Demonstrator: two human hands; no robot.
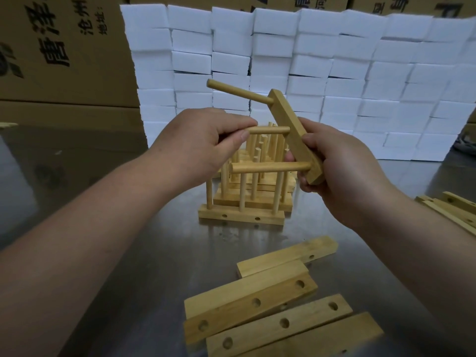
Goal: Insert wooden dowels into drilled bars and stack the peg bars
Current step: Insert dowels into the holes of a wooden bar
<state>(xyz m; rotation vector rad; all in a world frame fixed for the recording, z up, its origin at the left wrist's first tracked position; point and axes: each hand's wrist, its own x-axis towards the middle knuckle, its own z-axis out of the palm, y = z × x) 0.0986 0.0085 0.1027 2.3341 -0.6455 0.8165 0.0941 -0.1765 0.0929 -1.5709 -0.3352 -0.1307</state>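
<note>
My right hand (340, 166) grips a drilled wooden bar (291, 119), held tilted above the table. Two dowels stick out of it to the left, an upper dowel (239, 92) and a lower dowel (270, 167). My left hand (203, 143) pinches a third, middle dowel (268, 130) whose tip meets the bar's face. Behind and below the hands stand finished peg bars (240, 216) in rows, dowels upright. Several bare drilled bars (253, 302) lie flat near the front.
The steel table (116, 253) carries more bare bars at the right edge (453, 212). A wall of stacked white foam blocks (309, 60) stands at the back. Printed cardboard boxes (64, 47) rise at the left behind it.
</note>
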